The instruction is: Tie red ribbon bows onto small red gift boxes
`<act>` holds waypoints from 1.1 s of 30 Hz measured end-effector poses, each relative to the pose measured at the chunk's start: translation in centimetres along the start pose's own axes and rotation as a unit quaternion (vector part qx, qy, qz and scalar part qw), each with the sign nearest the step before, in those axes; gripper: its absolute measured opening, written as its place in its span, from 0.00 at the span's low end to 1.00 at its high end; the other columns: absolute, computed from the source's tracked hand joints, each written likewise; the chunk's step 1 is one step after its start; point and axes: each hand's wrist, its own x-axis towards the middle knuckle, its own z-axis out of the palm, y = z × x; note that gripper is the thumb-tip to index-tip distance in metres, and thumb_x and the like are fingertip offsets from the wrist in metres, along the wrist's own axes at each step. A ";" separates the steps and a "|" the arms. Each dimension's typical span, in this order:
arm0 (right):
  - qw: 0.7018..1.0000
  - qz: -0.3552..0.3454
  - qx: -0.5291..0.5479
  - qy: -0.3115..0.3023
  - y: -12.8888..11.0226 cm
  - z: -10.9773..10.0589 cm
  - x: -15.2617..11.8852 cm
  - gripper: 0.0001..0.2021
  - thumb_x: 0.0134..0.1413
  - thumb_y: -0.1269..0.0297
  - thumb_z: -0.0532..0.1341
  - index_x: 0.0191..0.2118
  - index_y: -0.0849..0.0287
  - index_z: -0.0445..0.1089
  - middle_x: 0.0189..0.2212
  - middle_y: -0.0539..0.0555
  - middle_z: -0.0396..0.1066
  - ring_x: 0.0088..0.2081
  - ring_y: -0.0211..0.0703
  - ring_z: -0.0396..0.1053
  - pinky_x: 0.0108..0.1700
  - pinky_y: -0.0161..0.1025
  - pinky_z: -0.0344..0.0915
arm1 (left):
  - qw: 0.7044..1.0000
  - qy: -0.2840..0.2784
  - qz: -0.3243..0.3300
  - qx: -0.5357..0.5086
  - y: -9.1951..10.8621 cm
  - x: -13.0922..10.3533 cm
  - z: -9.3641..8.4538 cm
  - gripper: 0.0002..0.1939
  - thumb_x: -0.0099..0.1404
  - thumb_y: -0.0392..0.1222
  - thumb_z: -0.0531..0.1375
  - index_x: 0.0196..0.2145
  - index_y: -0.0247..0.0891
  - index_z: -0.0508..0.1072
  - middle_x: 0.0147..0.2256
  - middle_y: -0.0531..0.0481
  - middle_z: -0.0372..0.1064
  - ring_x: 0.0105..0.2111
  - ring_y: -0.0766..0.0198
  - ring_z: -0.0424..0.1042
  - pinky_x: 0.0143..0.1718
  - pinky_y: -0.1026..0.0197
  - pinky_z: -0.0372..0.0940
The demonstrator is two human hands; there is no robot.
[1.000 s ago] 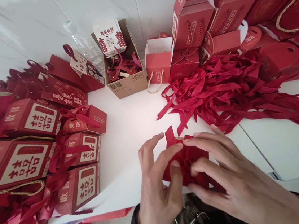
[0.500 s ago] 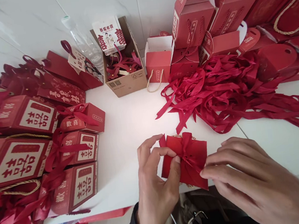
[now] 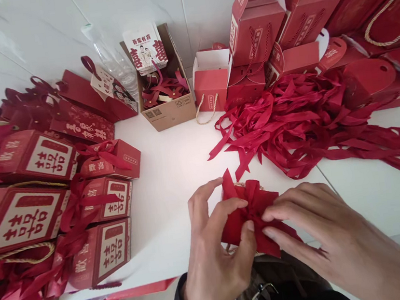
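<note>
A small red box sits at the table's front edge, with a red ribbon bow across its top and bits of gold cord showing at its back and front. On the bow's left side is my left hand, thumb and forefinger curved around the knot with a gap between their tips. My right hand reaches in from the right, its thumb and forefinger closed on the bow's right part. One ribbon end stands up at the back left of the box.
Red gift boxes line the left side. A cardboard box with cards and a clear bottle stand near the wall. Behind my right hand lies a heap of red ribbons, with more red boxes beyond.
My right hand has moved left onto the bow. My left thumb and forefinger have shifted right and parted. The bow's ribbon has spread out, with one end now raised higher.
</note>
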 end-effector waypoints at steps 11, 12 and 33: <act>0.989 0.123 0.072 0.028 2.1 -0.5 1.8 0.11 0.74 0.57 0.56 0.56 0.46 0.68 0.49 0.52 0.75 0.52 0.48 0.72 0.49 0.44 0.69 | 0.991 0.123 0.012 0.056 1.7 -2.0 1.4 0.13 0.67 0.30 0.57 0.46 0.43 0.75 0.45 0.46 0.64 0.46 0.57 0.68 0.43 0.56 0.67; 0.987 0.136 0.080 0.019 2.5 -0.3 2.3 0.12 0.73 0.55 0.57 0.57 0.46 0.69 0.51 0.53 0.74 0.53 0.49 0.71 0.48 0.44 0.70 | 0.991 0.121 0.025 0.055 2.1 -2.5 1.8 0.14 0.67 0.31 0.58 0.47 0.43 0.76 0.42 0.47 0.64 0.42 0.57 0.67 0.41 0.55 0.65; 0.922 0.232 0.306 -0.042 3.0 -0.1 5.3 0.08 0.70 0.57 0.61 0.38 0.52 0.73 0.36 0.48 0.76 0.38 0.40 0.73 0.38 0.36 0.67 | 0.971 0.223 0.082 -0.022 2.2 -4.4 4.5 0.17 0.59 0.14 0.61 0.35 0.35 0.74 0.30 0.50 0.71 0.32 0.63 0.65 0.32 0.59 0.66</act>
